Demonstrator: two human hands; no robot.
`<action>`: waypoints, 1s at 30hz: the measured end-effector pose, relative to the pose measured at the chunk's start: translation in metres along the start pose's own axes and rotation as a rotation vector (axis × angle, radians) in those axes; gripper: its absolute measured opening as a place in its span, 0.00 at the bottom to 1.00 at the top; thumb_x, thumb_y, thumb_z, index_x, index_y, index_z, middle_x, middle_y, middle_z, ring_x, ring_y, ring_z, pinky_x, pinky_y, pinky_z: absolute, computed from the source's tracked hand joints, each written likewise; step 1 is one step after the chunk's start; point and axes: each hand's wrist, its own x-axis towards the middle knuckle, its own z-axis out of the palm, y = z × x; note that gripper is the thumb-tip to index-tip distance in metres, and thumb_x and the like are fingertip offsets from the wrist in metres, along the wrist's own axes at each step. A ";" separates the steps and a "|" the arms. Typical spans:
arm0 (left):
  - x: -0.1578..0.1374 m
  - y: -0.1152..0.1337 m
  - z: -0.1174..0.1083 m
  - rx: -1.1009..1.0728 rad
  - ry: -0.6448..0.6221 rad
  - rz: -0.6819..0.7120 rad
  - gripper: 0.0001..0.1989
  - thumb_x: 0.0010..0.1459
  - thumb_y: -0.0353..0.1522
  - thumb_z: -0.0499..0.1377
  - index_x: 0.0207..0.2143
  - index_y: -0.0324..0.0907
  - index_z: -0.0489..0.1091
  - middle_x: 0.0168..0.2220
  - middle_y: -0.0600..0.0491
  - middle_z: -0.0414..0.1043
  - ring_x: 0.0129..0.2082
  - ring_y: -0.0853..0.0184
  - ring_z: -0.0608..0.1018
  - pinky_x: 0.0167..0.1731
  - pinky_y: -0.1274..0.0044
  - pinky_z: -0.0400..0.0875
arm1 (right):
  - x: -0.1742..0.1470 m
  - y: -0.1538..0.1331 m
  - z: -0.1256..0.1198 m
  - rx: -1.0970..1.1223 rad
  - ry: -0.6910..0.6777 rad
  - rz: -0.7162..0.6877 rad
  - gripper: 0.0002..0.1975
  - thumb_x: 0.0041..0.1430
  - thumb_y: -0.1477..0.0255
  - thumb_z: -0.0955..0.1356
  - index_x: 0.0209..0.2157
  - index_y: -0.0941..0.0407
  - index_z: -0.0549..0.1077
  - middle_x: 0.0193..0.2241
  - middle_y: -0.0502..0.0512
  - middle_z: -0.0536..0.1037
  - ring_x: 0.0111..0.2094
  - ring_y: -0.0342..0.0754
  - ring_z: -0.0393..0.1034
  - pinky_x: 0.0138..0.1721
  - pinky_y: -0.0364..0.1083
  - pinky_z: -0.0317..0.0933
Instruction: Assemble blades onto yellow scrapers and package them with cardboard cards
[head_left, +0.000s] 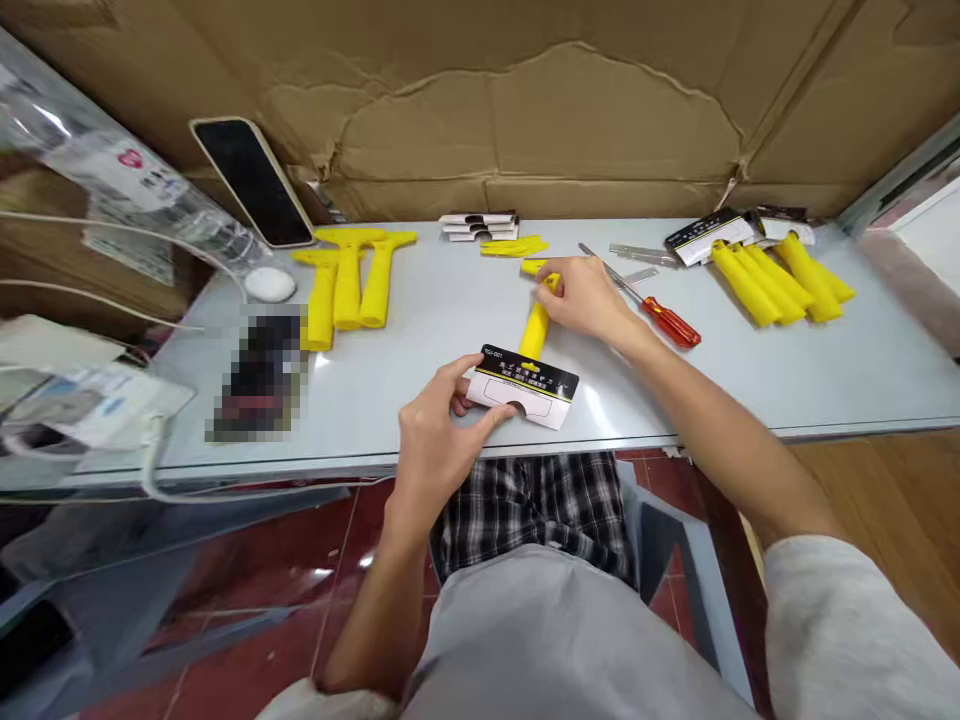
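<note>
A yellow plastic scraper (535, 325) lies on the grey table (750, 380), its blade end capped by a white and black cardboard sleeve (523, 386). My left hand (439, 430) pinches the near edge of the sleeve at the table's front. My right hand (585, 297) grips the far end of the scraper's handle. A red-handled screwdriver (660, 315) lies just right of my right hand.
Three yellow scrapers (346, 285) lie at the left, below a leaning phone (253, 180). Small yellow parts (514, 246) and stacked sleeves (480, 225) sit at the back. More sleeved scrapers (780, 275) and metal blades (637, 252) lie right. Cardboard backs the table.
</note>
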 end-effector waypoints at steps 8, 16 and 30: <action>0.004 0.006 0.018 0.099 0.027 0.021 0.20 0.57 0.32 0.82 0.50 0.46 0.83 0.40 0.55 0.86 0.30 0.66 0.78 0.40 0.70 0.78 | -0.001 -0.002 -0.002 0.005 -0.058 -0.039 0.18 0.70 0.77 0.65 0.49 0.58 0.87 0.39 0.58 0.84 0.38 0.46 0.66 0.56 0.48 0.62; 0.007 0.013 0.019 0.171 0.040 -0.038 0.18 0.58 0.35 0.81 0.49 0.46 0.83 0.32 0.57 0.80 0.27 0.66 0.76 0.36 0.70 0.73 | 0.000 0.003 -0.004 0.011 -0.105 -0.075 0.24 0.67 0.77 0.64 0.57 0.59 0.86 0.37 0.59 0.81 0.42 0.48 0.67 0.59 0.49 0.63; 0.009 0.018 0.001 0.031 -0.067 -0.094 0.20 0.59 0.34 0.80 0.52 0.49 0.83 0.27 0.61 0.79 0.26 0.64 0.83 0.38 0.70 0.82 | -0.023 0.012 -0.053 0.092 0.028 -0.113 0.23 0.75 0.62 0.67 0.63 0.58 0.80 0.41 0.58 0.83 0.42 0.46 0.74 0.60 0.51 0.68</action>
